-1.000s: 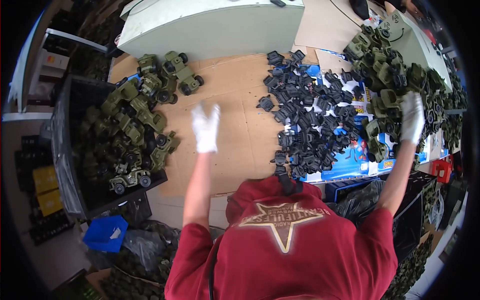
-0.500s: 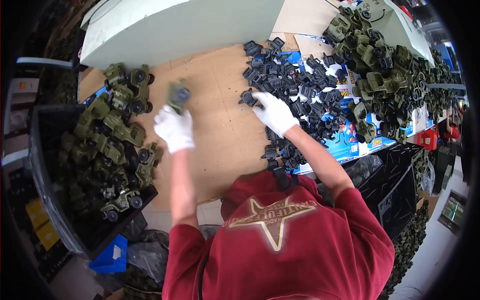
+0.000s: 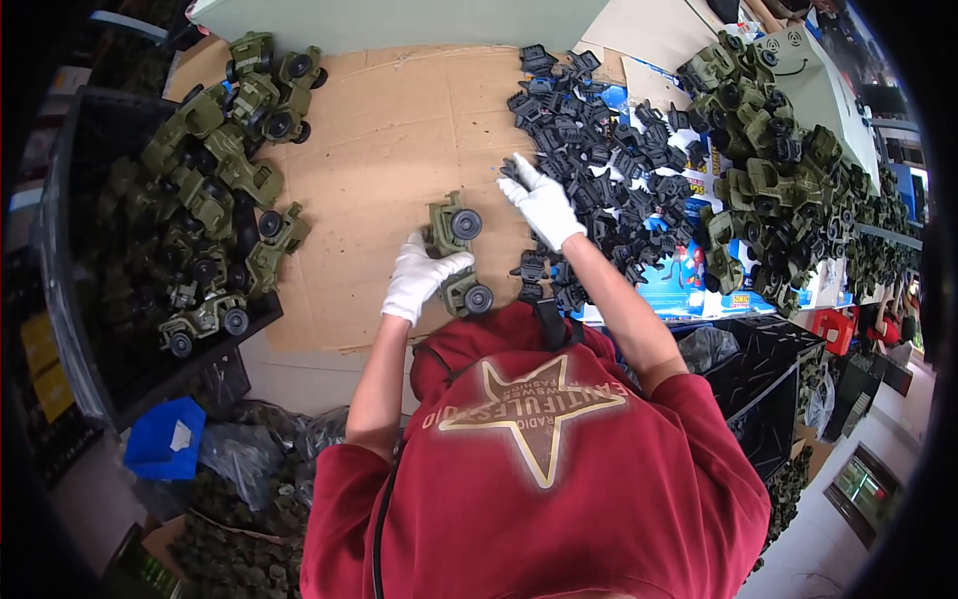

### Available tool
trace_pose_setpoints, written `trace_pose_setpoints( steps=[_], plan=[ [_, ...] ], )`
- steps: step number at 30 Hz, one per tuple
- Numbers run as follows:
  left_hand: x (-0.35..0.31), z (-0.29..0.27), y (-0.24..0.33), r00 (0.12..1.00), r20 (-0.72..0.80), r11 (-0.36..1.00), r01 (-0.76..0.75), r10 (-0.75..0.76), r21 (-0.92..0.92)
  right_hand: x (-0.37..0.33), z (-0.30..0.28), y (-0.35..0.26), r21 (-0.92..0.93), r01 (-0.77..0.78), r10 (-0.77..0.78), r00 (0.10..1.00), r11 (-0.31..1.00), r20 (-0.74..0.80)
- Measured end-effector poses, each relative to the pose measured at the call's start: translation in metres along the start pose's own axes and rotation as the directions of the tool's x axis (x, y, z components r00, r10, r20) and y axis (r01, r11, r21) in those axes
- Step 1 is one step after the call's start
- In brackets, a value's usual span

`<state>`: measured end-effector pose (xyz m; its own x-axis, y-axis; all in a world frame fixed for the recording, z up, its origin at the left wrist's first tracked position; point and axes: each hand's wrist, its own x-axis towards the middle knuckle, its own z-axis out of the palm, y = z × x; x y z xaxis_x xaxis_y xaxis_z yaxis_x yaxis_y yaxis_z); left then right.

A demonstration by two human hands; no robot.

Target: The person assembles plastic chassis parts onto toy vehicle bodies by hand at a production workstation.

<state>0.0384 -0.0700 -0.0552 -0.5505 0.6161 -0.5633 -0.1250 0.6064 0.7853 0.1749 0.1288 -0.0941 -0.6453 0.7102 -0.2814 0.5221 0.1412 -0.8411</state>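
Observation:
Both of my hands wear white gloves. My left hand (image 3: 424, 277) grips a green toy jeep (image 3: 458, 240) by its side, close to my chest, with two black wheels turned to the right. Farther off and to the right, my right hand (image 3: 542, 203) has its fingers closed on a small black plastic part (image 3: 510, 169), which the fingertips partly cover. That hand is at the left edge of a spread heap of similar black plastic parts (image 3: 599, 150).
Brown cardboard (image 3: 369, 130) covers the worktop. On the left, a black crate (image 3: 75, 230) overflows with green toy jeeps (image 3: 215, 160). Another jeep pile (image 3: 768, 190) lies at the right, beside a pale box (image 3: 818, 90). A blue bin (image 3: 165, 439) stands below left.
My left hand has brought the jeep rightward and nearer to my body. My right hand has closed its fingers on a black part. The whole view has shifted a little.

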Motion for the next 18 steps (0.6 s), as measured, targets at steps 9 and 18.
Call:
trace_pose_setpoints(
  steps=[9, 18],
  plan=[
    [-0.028, 0.033, 0.013, 0.836, -0.405, 0.929, -0.326, 0.371, 0.178, 0.005, 0.033, -0.027, -0.174, 0.139, -0.168, 0.972, 0.975, -0.162],
    [0.002, -0.03, 0.073, 0.46, 0.71, -0.418, -0.586, 0.533, 0.694, -0.018, -0.02, -0.031, 0.227, 0.02, -0.015, 1.0, 0.974, -0.022]
  ],
)
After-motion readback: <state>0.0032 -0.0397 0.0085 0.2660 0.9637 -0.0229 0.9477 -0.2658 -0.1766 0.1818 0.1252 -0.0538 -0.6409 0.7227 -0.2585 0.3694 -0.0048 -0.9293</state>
